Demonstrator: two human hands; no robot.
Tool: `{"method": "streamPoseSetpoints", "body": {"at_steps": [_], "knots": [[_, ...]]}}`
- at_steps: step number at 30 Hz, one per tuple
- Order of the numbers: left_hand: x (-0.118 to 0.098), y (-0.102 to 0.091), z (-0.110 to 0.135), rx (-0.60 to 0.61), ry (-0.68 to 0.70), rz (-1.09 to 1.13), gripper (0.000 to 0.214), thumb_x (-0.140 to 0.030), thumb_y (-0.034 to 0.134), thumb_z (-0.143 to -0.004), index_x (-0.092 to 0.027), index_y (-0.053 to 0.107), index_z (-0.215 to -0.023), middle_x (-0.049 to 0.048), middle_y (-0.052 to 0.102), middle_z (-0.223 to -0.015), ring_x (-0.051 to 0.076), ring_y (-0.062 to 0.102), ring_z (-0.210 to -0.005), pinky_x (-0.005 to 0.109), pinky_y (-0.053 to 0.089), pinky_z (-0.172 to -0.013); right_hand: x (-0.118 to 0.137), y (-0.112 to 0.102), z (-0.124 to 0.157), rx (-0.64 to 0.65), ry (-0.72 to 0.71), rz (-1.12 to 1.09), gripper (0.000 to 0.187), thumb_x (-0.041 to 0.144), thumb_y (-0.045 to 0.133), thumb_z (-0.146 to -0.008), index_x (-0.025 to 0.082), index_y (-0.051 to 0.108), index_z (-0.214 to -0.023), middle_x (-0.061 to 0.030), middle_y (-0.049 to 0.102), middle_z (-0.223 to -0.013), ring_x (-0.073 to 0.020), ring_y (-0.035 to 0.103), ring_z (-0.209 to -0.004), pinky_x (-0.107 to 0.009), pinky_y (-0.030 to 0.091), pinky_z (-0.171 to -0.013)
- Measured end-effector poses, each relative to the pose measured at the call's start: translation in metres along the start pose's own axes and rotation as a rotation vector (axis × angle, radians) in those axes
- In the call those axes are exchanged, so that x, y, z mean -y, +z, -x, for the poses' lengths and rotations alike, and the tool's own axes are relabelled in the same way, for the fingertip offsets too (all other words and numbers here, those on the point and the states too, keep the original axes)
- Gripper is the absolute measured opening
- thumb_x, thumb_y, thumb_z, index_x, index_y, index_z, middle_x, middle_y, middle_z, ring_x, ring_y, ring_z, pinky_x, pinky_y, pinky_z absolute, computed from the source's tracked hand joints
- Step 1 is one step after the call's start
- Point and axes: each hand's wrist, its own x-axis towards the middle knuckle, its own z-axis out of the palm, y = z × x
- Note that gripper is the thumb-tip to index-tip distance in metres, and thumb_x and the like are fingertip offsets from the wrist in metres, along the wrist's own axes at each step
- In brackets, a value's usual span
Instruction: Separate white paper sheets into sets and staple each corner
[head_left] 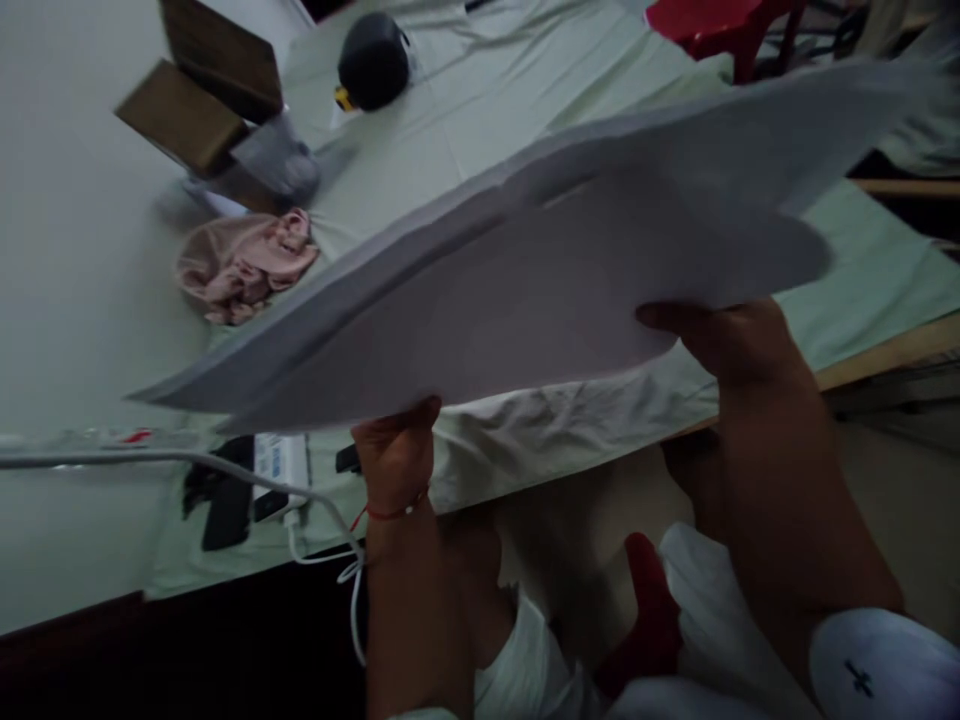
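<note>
A large pale sheet, folded or in two layers, spans the view above the table. It looks like stiff paper or cloth; I cannot tell which. My left hand grips its lower edge left of the middle, thumb on top and the other fingers mostly hidden underneath. Farther right, my right hand pinches the same edge, its thumb lying on the near face. The sheet's far right end is blurred and stretches past the right hand.
A green cloth covers the table. On it are brown boxes, a crumpled pink cloth, a black rounded object, a dark phone and a white box. White cable loops beside my left wrist. A red chair stands beyond.
</note>
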Motion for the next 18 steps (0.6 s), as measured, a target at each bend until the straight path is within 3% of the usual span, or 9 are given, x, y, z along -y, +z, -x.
{"method": "streamPoseSetpoints", "body": {"at_steps": [2, 5, 7, 10, 14, 18], "knots": [[0.002, -0.002, -0.002, -0.058, 0.016, 0.077, 0.034, -0.028, 0.095, -0.056, -0.022, 0.074, -0.083, 0.0024, 0.077, -0.088, 0.022, 0.073, -0.096, 0.041, 0.057, -0.102, 0.001, 0.001, 0.002, -0.024, -0.059, 0.009, 0.043, 0.032, 0.100, -0.060, 0.027, 0.079, -0.098, 0.0022, 0.079, -0.110, -0.0244, 0.072, -0.108, -0.040, 0.062, -0.094], [0.006, -0.004, -0.006, -0.053, 0.027, 0.151, 0.043, -0.028, 0.096, -0.048, -0.026, 0.073, -0.085, 0.0000, 0.078, -0.089, 0.020, 0.072, -0.092, 0.037, 0.058, -0.097, 0.004, 0.001, 0.001, 0.111, -0.057, 0.061, 0.040, 0.032, 0.101, -0.058, 0.028, 0.080, -0.092, 0.0014, 0.079, -0.107, -0.0266, 0.072, -0.109, -0.041, 0.063, -0.096], [0.008, -0.003, -0.008, 0.010, -0.039, 0.083, 0.040, -0.035, 0.096, -0.049, -0.024, 0.071, -0.079, -0.0005, 0.076, -0.082, 0.019, 0.070, -0.085, 0.036, 0.057, -0.095, 0.006, 0.001, -0.001, 0.203, -0.021, 0.109, 0.037, 0.031, 0.100, -0.059, 0.028, 0.080, -0.089, 0.0008, 0.079, -0.101, -0.0277, 0.073, -0.108, -0.041, 0.063, -0.093], [0.008, 0.003, -0.008, 0.041, -0.200, -0.049, 0.035, -0.043, 0.094, -0.058, -0.020, 0.071, -0.071, 0.0006, 0.073, -0.073, 0.017, 0.066, -0.076, 0.034, 0.057, -0.090, 0.005, 0.002, -0.001, 0.178, -0.011, 0.116, 0.032, 0.032, 0.100, -0.061, 0.029, 0.079, -0.085, 0.0008, 0.079, -0.093, -0.0273, 0.072, -0.106, -0.039, 0.064, -0.087], [0.005, 0.008, -0.006, 0.038, -0.220, 0.097, 0.041, -0.044, 0.096, -0.052, -0.024, 0.075, -0.081, 0.0011, 0.076, -0.081, 0.020, 0.069, -0.088, 0.034, 0.055, -0.096, 0.003, 0.002, 0.002, 0.106, -0.039, 0.025, 0.029, 0.029, 0.100, -0.062, 0.025, 0.077, -0.079, 0.0018, 0.078, -0.088, -0.0218, 0.071, -0.093, -0.035, 0.062, -0.084], [0.007, 0.004, -0.003, 0.068, -0.276, 0.036, 0.047, -0.033, 0.099, -0.045, -0.025, 0.074, -0.083, 0.0007, 0.076, -0.087, 0.021, 0.069, -0.097, 0.033, 0.053, -0.101, 0.011, 0.002, 0.004, 0.213, 0.075, 0.070, 0.039, 0.020, 0.103, -0.051, 0.024, 0.078, -0.081, 0.0019, 0.077, -0.085, -0.0234, 0.071, -0.094, -0.036, 0.062, -0.088]]}}
